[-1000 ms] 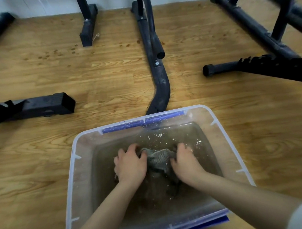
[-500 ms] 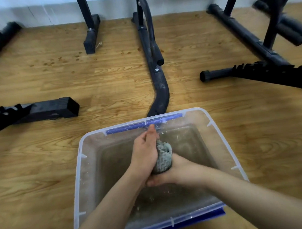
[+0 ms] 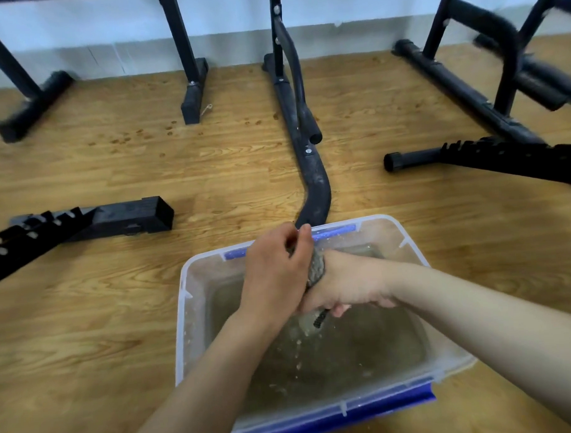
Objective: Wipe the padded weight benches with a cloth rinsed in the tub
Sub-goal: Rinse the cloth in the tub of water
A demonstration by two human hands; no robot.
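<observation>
A clear plastic tub (image 3: 185, 294) with blue handles sits on the wood floor, holding murky water. Above the water my left hand (image 3: 276, 271) and my right hand (image 3: 348, 283) are both clenched around a grey knitted cloth (image 3: 316, 267), bunched into a roll between them. Water drips from the cloth's lower end into the tub. Most of the cloth is hidden inside my fists. No bench padding is in view, only black bench frames.
Black metal bench frames stand on the floor: a curved tube (image 3: 314, 186) just behind the tub, a notched bar (image 3: 83, 221) at left, another notched bar (image 3: 502, 157) at right, upright legs along the white wall. Small dark spots mark the floor at the back.
My hands lifted the cloth out of the water, bunched it and now squeeze it higher above the tub. The view has tilted up, showing more of the wall.
</observation>
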